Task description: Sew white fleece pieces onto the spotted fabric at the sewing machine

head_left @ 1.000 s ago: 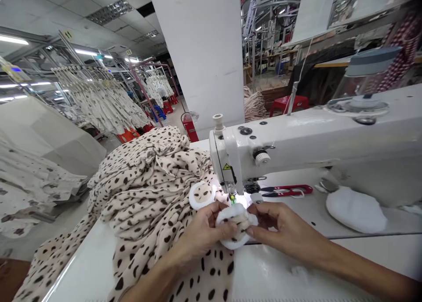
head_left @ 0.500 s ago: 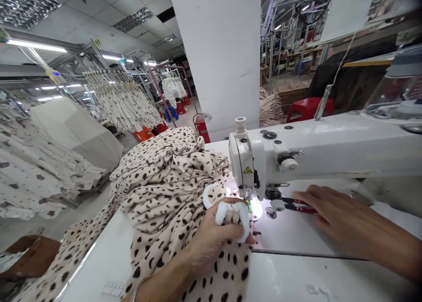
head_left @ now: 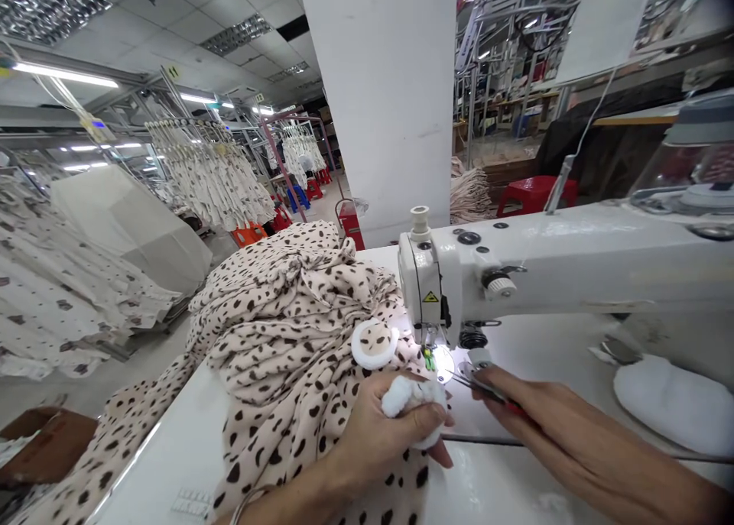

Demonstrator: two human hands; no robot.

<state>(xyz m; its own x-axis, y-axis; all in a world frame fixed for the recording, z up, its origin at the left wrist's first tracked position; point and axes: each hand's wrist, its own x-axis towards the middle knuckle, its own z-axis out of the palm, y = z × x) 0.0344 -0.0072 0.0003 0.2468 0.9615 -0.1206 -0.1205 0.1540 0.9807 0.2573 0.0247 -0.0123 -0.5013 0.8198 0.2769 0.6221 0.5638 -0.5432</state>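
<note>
My left hand [head_left: 395,426] is closed on a small white fluffy piece [head_left: 416,400], just in front of the sewing machine's needle area. Spotted cream fabric [head_left: 287,334] lies bunched under and beside that hand. A round spotted patch with a white fluffy rim [head_left: 375,345] rests on the fabric. My right hand [head_left: 524,403] grips small scissors [head_left: 479,386], whose tips point left toward the lit needle plate [head_left: 444,363]. The white sewing machine [head_left: 550,261] stands above and behind both hands.
A white fluffy piece [head_left: 673,399] lies under the machine arm at right. A white pillar [head_left: 390,112] rises behind the table. Garments hang on racks [head_left: 209,170] at left. A cardboard box [head_left: 51,448] sits low at left, and a red stool [head_left: 533,194] stands behind the machine.
My right hand has drawn the scissors left and toward me, from beside the machine head. My left hand has lowered slightly with the white piece, uncovering the round patch.
</note>
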